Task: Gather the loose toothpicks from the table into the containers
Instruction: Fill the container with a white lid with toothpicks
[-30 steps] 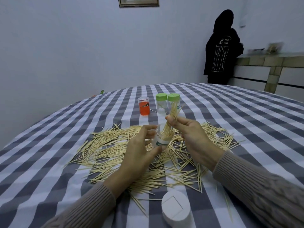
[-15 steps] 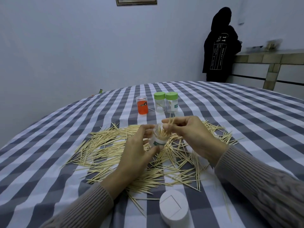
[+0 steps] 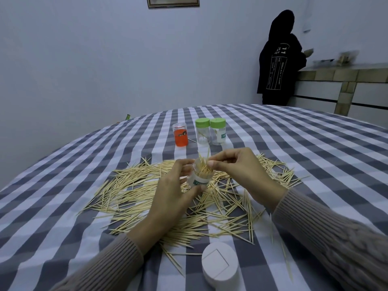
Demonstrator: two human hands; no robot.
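Note:
My left hand (image 3: 172,190) grips a small clear container (image 3: 198,180) with a white and green label, held tilted above the table. A bundle of toothpicks (image 3: 204,164) sticks out of its mouth. My right hand (image 3: 241,171) pinches the top of that bundle with thumb and fingers. A wide heap of loose toothpicks (image 3: 134,192) lies on the checked tablecloth under and around both hands. Two clear containers with green lids (image 3: 202,131) (image 3: 218,131) and an orange container (image 3: 180,138) stand behind the heap.
A white round lid (image 3: 220,267) lies near the front edge of the grey and white checked table (image 3: 63,206). A person in black (image 3: 279,59) stands at a tiled counter (image 3: 344,76) at the back right. A blue wall rises behind the table.
The bundle has sunk deeper into the container, and my right hand has come down with it to the container's mouth. My left hand holds the container in much the same place.

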